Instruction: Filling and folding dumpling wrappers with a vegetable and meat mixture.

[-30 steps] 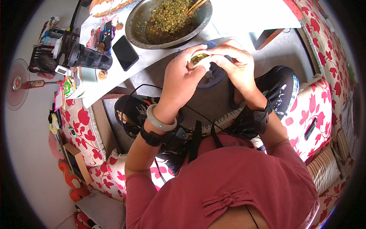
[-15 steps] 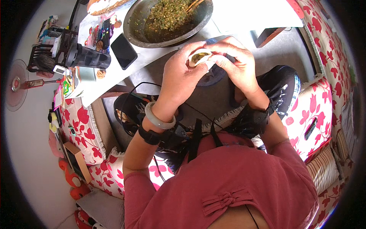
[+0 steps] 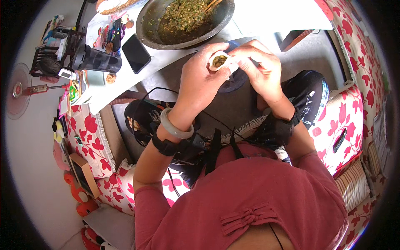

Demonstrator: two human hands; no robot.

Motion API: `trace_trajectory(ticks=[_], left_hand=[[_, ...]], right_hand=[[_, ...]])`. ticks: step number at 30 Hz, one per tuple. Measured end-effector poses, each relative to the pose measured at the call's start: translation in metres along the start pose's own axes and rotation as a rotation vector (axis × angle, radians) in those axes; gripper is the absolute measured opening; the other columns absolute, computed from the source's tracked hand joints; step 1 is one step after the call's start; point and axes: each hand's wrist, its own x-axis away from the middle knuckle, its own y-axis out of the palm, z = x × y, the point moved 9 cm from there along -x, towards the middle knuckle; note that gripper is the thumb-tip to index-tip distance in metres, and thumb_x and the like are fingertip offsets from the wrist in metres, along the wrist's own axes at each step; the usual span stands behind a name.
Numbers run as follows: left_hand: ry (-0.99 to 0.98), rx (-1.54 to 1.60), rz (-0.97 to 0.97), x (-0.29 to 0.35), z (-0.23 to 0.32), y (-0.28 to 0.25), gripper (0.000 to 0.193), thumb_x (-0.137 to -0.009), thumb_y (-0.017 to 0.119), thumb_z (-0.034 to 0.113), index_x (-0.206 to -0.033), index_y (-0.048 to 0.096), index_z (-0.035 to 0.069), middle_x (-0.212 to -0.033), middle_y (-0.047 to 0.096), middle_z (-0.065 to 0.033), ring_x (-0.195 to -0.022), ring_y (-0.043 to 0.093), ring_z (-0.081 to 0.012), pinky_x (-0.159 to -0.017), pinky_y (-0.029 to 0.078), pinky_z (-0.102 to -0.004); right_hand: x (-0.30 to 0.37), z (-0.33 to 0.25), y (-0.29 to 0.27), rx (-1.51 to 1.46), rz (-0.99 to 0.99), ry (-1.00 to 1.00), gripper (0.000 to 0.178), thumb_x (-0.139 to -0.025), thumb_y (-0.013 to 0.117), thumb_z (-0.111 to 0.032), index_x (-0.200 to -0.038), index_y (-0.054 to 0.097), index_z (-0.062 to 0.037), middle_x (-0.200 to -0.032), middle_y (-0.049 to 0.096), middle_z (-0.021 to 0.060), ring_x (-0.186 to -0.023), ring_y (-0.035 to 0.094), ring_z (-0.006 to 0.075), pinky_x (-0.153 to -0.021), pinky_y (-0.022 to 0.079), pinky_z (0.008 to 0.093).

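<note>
Between my hands is a dumpling (image 3: 219,61), a pale dough wrapper cupped around greenish-brown filling that shows through its open top. My left hand (image 3: 203,71) curls around its left side, thumb along the near rim. With bent thumb and fingers, my right hand (image 3: 260,68) pinches the wrapper's right edge. Beyond them on the table stands a wide metal bowl (image 3: 150,39) with chopped filling (image 3: 185,16) heaped inside. Chopsticks (image 3: 213,4) stick out at the filling's far right.
A black phone (image 3: 136,54) lies on the white table (image 3: 114,89) left of the bowl, beside a dark tumbler (image 3: 100,61) on its side. A remote control (image 3: 116,35) lies farther back. Black cables cross near my knees. Flower-patterned sofa covers (image 3: 339,112) surround me.
The wrapper's opening has become narrower and more upright between my fingers. My right hand has shifted slightly right, its fingers still at the edge.
</note>
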Motion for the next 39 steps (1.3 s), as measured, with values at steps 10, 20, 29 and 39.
trace_trajectory(ticks=[10, 20, 29, 39], left_hand=[[0.146, -0.127, 0.129, 0.002, 0.015, -0.007, 0.041, -0.078, 0.069, 0.008, -0.116, 0.057, -0.001, -0.097, 0.067, -0.0120, -0.086, 0.065, -0.0135, -0.076, 0.052, -0.0275], [-0.157, 0.542, 0.004, 0.010, -0.029, 0.017, 0.027, -0.087, 0.064, 0.008, -0.112, 0.058, 0.000, -0.096, 0.064, -0.0022, -0.080, 0.059, -0.0068, -0.068, 0.047, -0.0200], [0.055, 0.176, 0.204, 0.010, -0.018, -0.001, 0.021, -0.087, 0.063, 0.002, -0.108, 0.060, 0.002, -0.092, 0.064, 0.0002, -0.077, 0.059, -0.0050, -0.065, 0.048, -0.0195], [0.123, 0.045, 0.257, 0.014, -0.012, -0.008, 0.026, -0.084, 0.066, 0.001, -0.109, 0.061, -0.002, -0.091, 0.066, -0.0031, -0.077, 0.060, -0.0066, -0.070, 0.051, -0.0220]], right_hand=[[-0.009, -0.016, 0.005, 0.183, -0.104, -0.080, 0.015, -0.080, 0.069, -0.012, -0.094, 0.070, -0.0052, -0.085, 0.065, 0.0074, -0.078, 0.062, 0.0237, -0.071, 0.050, 0.0326], [-0.010, -0.023, 0.006, 0.279, 0.003, -0.109, 0.006, -0.082, 0.065, -0.006, -0.088, 0.067, -0.0039, -0.080, 0.062, 0.0086, -0.076, 0.062, 0.0250, -0.070, 0.049, 0.0340], [-0.011, -0.025, 0.005, 0.192, -0.056, -0.134, 0.022, -0.077, 0.071, -0.008, -0.099, 0.071, -0.0053, -0.083, 0.065, 0.0070, -0.078, 0.061, 0.0221, -0.071, 0.049, 0.0315], [-0.008, -0.030, 0.008, 0.228, -0.069, -0.152, 0.014, -0.079, 0.071, -0.005, -0.092, 0.072, -0.0029, -0.085, 0.066, 0.0071, -0.076, 0.062, 0.0179, -0.068, 0.049, 0.0269]])
